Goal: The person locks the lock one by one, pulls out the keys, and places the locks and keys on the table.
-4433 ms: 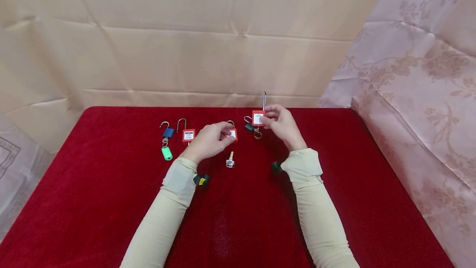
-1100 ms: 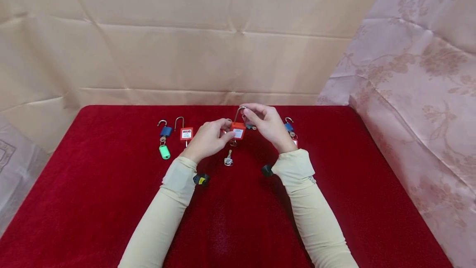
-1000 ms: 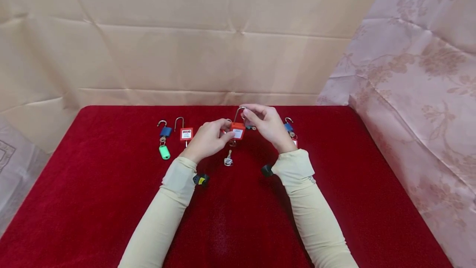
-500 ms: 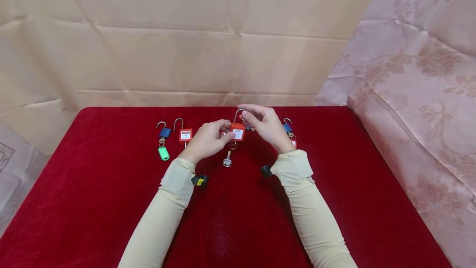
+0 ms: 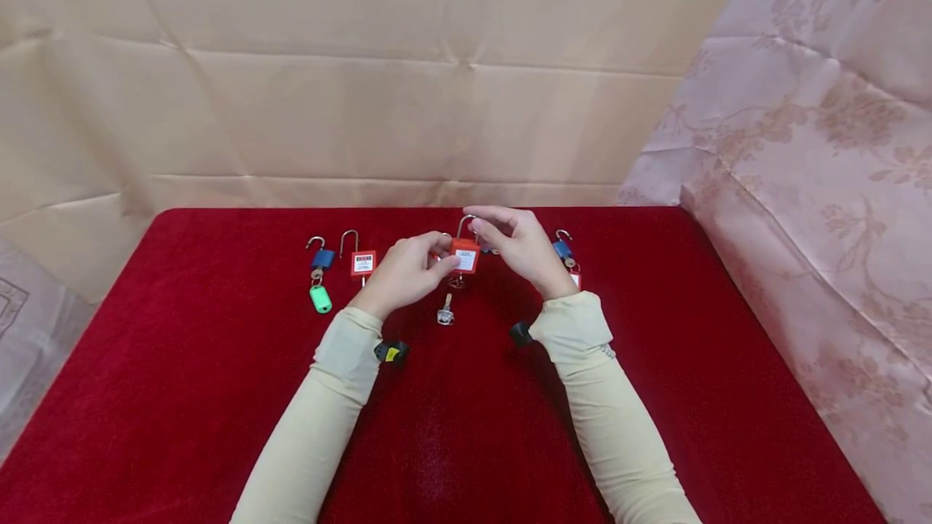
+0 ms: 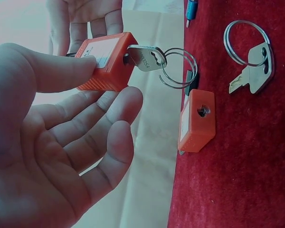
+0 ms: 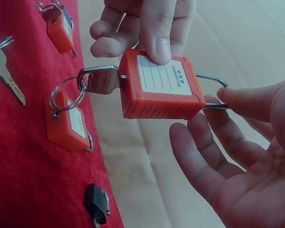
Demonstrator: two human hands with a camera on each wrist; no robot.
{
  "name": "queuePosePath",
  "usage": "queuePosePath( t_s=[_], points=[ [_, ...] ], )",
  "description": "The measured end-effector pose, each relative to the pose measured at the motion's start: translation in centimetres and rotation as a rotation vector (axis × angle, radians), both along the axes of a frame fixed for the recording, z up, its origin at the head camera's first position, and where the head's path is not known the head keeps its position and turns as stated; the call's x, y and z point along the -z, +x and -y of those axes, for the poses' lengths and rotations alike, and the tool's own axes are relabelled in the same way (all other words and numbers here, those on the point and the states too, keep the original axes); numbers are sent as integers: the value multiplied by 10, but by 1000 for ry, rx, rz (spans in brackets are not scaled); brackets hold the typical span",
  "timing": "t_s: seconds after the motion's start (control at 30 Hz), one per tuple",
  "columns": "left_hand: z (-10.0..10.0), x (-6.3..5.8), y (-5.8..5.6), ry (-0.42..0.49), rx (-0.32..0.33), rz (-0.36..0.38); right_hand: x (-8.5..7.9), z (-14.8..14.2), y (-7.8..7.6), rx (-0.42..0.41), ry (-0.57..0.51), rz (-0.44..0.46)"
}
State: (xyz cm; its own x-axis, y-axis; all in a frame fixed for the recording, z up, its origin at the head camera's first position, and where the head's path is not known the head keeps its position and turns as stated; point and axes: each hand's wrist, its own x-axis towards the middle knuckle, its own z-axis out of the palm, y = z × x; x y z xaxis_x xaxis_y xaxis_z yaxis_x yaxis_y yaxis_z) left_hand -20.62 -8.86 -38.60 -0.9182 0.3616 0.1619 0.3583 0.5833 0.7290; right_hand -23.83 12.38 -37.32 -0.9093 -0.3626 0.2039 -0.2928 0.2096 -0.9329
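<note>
A red padlock (image 5: 464,255) with a white label is held up off the table between both hands. My left hand (image 5: 409,269) pinches its body, the thumb lying on the label. With thumb and fingers my right hand (image 5: 527,249) pinches the steel shackle (image 7: 216,105), clearest in the right wrist view. A key (image 7: 102,80) with metal rings sits in the padlock's bottom. Another red padlock (image 6: 198,121) stands below on the cloth, with its keyhole showing; my left hand mostly hides it in the head view. A loose key (image 5: 446,312) lies in front.
At left on the red-covered table (image 5: 451,443) lie a blue padlock (image 5: 323,259) with a green tag (image 5: 320,299) and a red padlock (image 5: 363,263). At right are a blue padlock (image 5: 562,251) and a partly hidden red one (image 5: 575,277). A dark padlock (image 7: 97,204) lies behind.
Since the oldest frame, my right hand has brought the red padlock leftward to the middle and now holds its shackle. My left hand now holds its body. Over the last second both hands barely moved.
</note>
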Motion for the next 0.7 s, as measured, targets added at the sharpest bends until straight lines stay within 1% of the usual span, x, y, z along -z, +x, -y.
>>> queuePosePath(
  t_s=[0.13, 0.27, 0.37, 0.43, 0.53, 0.7],
  points=[
    [0, 0, 0, 23, -15, 5, 0, 0, -1, 7, 18, 6],
    [1, -1, 0, 103, -47, 3, 0, 0, -2, 10, 16, 22],
    [2, -1, -1, 163, -72, -13, -1, -1, -2, 3, 3, 37],
    [2, -2, -1, 186, -86, -25, -1, -1, -2, -6, -6, 46],
    [3, -2, -1, 201, -99, -38, -2, 0, -1, -15, -9, 57],
    [3, -4, 0, 195, -104, -42, -3, 1, 0, -8, 48, 48]
  ],
)
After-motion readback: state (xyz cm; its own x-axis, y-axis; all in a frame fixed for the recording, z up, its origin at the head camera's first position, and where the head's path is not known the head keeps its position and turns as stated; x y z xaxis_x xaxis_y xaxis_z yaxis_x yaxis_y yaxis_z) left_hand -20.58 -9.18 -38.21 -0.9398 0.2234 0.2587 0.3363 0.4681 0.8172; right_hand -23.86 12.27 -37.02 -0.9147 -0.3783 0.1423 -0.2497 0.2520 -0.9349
